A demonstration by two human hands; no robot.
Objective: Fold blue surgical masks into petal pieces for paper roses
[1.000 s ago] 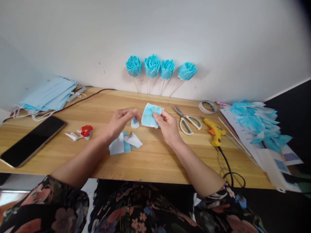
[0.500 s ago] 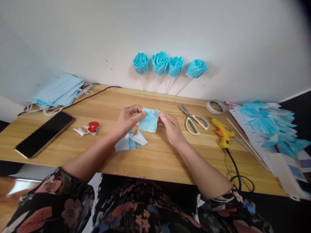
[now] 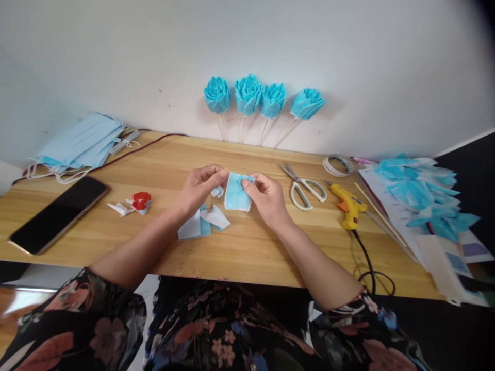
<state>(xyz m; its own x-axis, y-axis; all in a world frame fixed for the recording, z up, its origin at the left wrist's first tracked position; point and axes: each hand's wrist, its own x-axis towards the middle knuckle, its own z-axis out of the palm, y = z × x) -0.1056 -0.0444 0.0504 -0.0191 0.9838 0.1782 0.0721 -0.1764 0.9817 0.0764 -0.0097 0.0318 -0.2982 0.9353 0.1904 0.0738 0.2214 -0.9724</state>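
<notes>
A light blue square of thin mask fabric [image 3: 235, 195] is held up over the table between my two hands. My right hand [image 3: 268, 198] pinches its upper right part, thumb pressed on the front and fingers behind. At the upper left corner, my left hand [image 3: 199, 189] is closed in a pinch; its fingertips are partly hidden. Just under the left fingers, a small pale blue scrap [image 3: 217, 191] shows. Below the hands lie several white and blue fabric pieces [image 3: 190, 225], partly overlapping.
Blue fabric roses [image 3: 248, 95] on sticks lean against the wall. Scissors [image 3: 303, 186], a tape roll [image 3: 338, 165], a yellow glue gun [image 3: 350, 206] and a heap of blue fabric pieces [image 3: 419, 185] are at right. Masks [image 3: 79, 141], a phone [image 3: 58, 216] and a red scrap [image 3: 141, 201] are at left.
My right thumb has moved onto the front of the fabric square. My left thumb has slid from its face to the corner. The view has shifted slightly.
</notes>
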